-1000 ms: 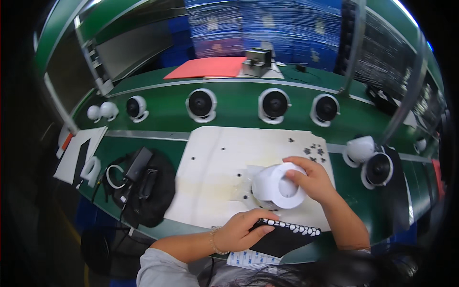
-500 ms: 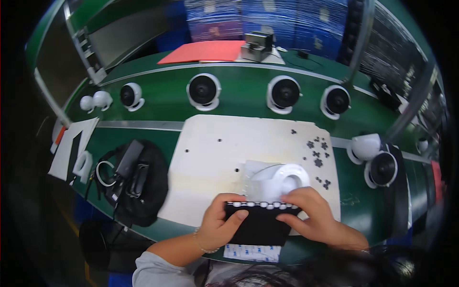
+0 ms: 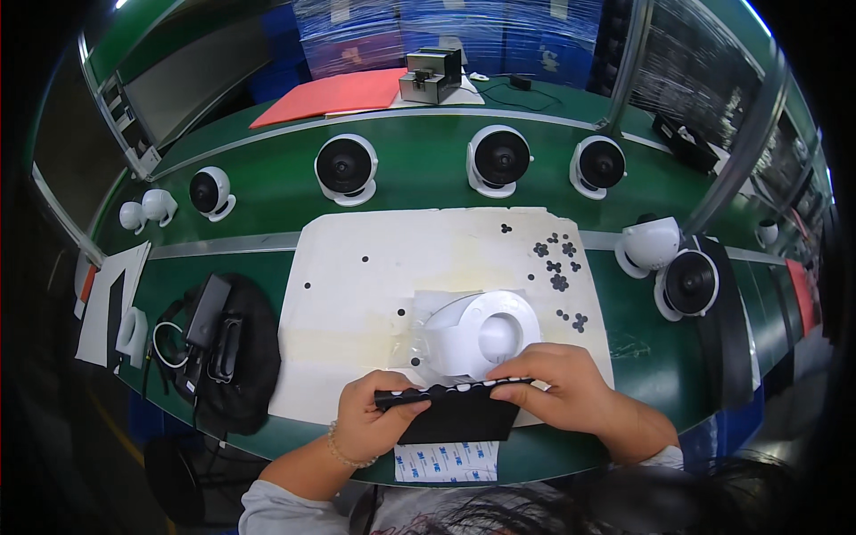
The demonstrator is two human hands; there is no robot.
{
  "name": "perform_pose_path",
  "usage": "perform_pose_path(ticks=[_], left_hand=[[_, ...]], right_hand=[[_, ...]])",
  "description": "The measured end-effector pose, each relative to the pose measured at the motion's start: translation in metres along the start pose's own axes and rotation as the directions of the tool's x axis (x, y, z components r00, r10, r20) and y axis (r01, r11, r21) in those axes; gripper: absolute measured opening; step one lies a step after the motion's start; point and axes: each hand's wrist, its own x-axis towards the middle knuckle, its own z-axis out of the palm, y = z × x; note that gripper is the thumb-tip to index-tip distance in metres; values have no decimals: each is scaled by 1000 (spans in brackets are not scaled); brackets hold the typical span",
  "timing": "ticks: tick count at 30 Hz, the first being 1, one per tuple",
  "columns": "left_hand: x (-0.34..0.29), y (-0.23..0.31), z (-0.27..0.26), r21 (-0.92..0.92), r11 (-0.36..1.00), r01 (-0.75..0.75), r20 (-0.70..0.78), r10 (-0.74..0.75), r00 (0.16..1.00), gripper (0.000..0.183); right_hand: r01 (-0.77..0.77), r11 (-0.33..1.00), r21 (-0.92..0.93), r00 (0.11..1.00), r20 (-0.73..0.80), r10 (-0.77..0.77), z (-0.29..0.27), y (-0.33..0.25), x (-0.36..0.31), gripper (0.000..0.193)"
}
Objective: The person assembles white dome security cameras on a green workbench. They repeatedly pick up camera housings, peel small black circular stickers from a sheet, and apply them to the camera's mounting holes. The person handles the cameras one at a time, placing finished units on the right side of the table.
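While the left hand (image 3: 370,415) pinches the left end of a black sheet (image 3: 459,423) with a white-spotted upper edge, the right hand (image 3: 562,383) grasps its right end. Good handling, I judge, means keeping that edge level and unbent between both thumbs. Just below the grip, a white backing paper (image 3: 446,464) repeats blue printed lettering. Just beyond it, a white housing (image 3: 450,343) lies on a pale board (image 3: 343,321); farther right sit small black pieces (image 3: 559,282). Farthest off, wrapped blue stacks (image 3: 446,27) bear pale patches too blurred to read.
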Motion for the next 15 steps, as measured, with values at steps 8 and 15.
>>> perform_pose_path(ticks=[8, 15], left_hand=[[1, -5, -2, -5, 995, -103, -32, 103, 994, 22], [2, 4, -5, 56, 997, -44, -23, 45, 999, 19]], right_hand=[[384, 836, -391, 891, -81, -447, 4, 10, 4, 18], [497, 673, -548, 793, -26, -608, 0, 11, 6, 23]])
